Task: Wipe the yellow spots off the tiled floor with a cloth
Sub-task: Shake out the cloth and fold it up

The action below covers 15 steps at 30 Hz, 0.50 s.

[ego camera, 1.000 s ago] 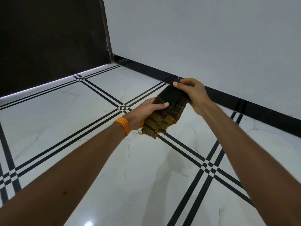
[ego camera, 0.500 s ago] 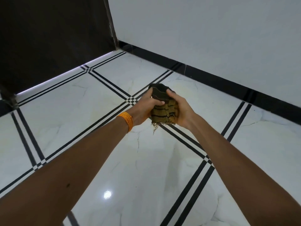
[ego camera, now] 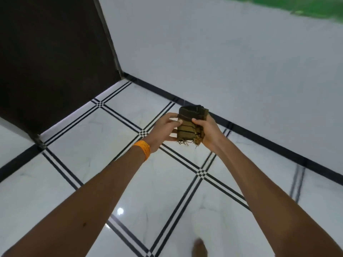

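Floor: white tiled floor point(ego camera: 104, 151), black lines.
Cloth: folded olive cloth point(ego camera: 191, 126), above the floor.
Grip: my left hand point(ego camera: 163, 129) and right hand point(ego camera: 207, 132) clasp it.

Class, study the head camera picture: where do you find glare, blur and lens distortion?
Head view: a small bright glare spot shines on the glossy tiled floor; the green patch at the top right and the floor lines at far right are smeared; the wide lens bows the black skirting; the cloth is fairly sharp.
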Motion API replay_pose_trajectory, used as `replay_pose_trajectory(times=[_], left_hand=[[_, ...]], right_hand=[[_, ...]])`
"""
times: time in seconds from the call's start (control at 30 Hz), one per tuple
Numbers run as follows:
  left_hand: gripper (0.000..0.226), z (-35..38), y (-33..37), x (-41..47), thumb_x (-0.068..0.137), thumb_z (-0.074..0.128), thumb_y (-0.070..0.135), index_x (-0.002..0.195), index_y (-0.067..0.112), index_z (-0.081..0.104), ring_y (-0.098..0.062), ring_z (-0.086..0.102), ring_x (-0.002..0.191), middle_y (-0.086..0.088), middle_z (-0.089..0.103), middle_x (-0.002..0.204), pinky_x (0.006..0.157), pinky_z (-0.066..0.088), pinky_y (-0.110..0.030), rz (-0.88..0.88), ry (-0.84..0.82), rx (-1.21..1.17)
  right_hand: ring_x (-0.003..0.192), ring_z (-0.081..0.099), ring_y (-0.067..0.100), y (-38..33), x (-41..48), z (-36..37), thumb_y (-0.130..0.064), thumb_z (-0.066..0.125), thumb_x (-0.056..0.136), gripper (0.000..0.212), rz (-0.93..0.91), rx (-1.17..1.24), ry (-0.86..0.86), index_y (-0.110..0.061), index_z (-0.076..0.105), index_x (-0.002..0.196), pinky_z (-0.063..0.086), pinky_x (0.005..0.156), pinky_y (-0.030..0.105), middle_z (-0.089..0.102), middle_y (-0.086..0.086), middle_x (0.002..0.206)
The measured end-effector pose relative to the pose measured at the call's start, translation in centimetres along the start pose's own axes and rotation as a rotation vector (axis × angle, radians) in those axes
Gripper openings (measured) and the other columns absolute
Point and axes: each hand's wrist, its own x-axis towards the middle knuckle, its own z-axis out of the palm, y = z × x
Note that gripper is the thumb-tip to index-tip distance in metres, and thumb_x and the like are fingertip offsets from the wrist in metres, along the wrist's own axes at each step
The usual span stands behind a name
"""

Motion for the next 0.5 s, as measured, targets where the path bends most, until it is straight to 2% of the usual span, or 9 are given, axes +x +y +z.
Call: replay_pose_trajectory(times=[0.1,0.23,0.3,0.37,0.5], left_hand=[[0.022,2.0,9.1,-5.1,0.105,0.049,0.025,0.121,0.014,0.06,-0.019,0.07,0.093,-0.008,0.067,0.111,0.067,0.059,-0.025,0.037,-0.014,0.032],[0.025,7.3,19.2,-11.5,0.105,0.046,0.028,0.118,0.013,0.062,-0.024,0.07,0.1,-0.01,0.069,0.112,0.07,0.059,-0.026,0.104,-0.058,0.041],[0.027,10.7,23.0,-14.8,0.105,0.046,0.032,0.112,0.014,0.065,-0.024,0.071,0.098,-0.01,0.071,0.11,0.07,0.058,-0.025,0.116,-0.128,0.013],[0.029,14.1,25.8,-18.0,0.105,0.047,0.035,0.11,0.016,0.068,-0.021,0.072,0.095,-0.008,0.072,0.107,0.07,0.057,-0.024,0.165,-0.225,0.032],[0.025,21.8,29.7,-24.4,0.102,0.056,0.023,0.124,0.017,0.066,-0.018,0.072,0.092,-0.006,0.073,0.106,0.068,0.059,-0.026,0.26,-0.425,0.075]], right_hand=[[0.11,0.071,0.032,-9.5,-8.0,0.1,0.001,0.053,0.099,0.036,-0.008,-0.009,0.051,-0.012,0.058,0.132,0.062,0.083,0.042,0.071,0.019,0.125],[0.107,0.072,0.033,-19.4,-18.7,-1.2,-0.012,0.058,0.1,0.028,-0.061,0.014,0.135,-0.008,0.065,0.126,0.061,0.09,0.046,0.072,0.019,0.122],[0.109,0.072,0.035,-22.5,-23.8,-2.7,-0.023,0.06,0.101,0.032,-0.086,0.053,0.215,-0.004,0.067,0.126,0.059,0.093,0.05,0.073,0.019,0.12],[0.108,0.072,0.035,-24.6,-28.8,-4.5,-0.027,0.061,0.101,0.034,-0.123,0.055,0.288,-0.004,0.069,0.124,0.06,0.091,0.046,0.074,0.019,0.118],[0.105,0.073,0.033,-27.0,-39.6,-9.1,-0.016,0.064,0.098,0.024,-0.211,0.038,0.425,-0.007,0.07,0.12,0.061,0.084,0.043,0.076,0.015,0.111]])
